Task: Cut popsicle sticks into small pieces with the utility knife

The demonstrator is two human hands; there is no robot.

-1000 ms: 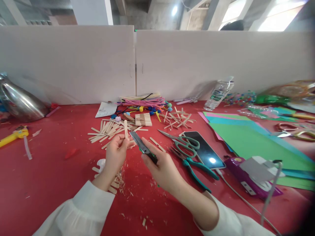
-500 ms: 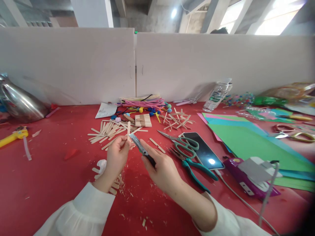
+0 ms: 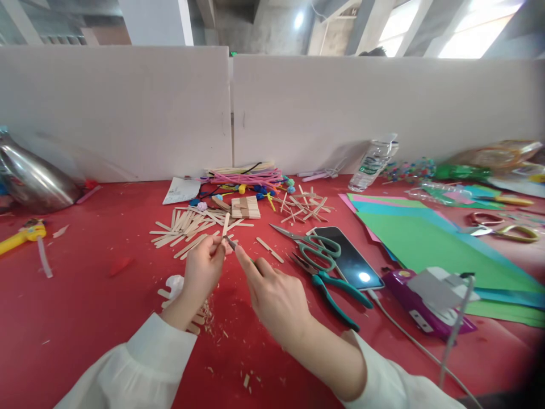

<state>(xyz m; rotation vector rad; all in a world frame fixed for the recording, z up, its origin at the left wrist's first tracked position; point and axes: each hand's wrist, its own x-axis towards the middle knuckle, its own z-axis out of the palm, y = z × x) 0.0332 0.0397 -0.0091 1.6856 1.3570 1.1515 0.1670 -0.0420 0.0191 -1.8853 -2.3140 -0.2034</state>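
Observation:
Between thumb and fingers, my left hand (image 3: 203,268) pinches a wooden craft stick (image 3: 226,223), which points up and away from me. My right hand (image 3: 279,298) is wrapped round a utility knife (image 3: 231,243), its index finger stretched along the top. The knife's tip meets the stick just by my left fingertips; most of its handle is hidden in my palm. Pale wood shavings (image 3: 208,318) lie on the red table below my hands. More craft sticks (image 3: 196,325) and a white lump (image 3: 174,286) show partly behind my left wrist.
Loose craft sticks (image 3: 183,226) and a bundled stack (image 3: 246,208) lie beyond my hands. To the right are scissors (image 3: 320,253), teal pliers (image 3: 340,291), a phone (image 3: 351,258) with a cable, and coloured paper (image 3: 417,238). A bottle (image 3: 373,165) stands near the white partition (image 3: 340,108).
My right hand has rolled over, so the knife's broad side no longer faces me and its tip is at the stick. My left hand keeps its pinch. The view has shifted slightly.

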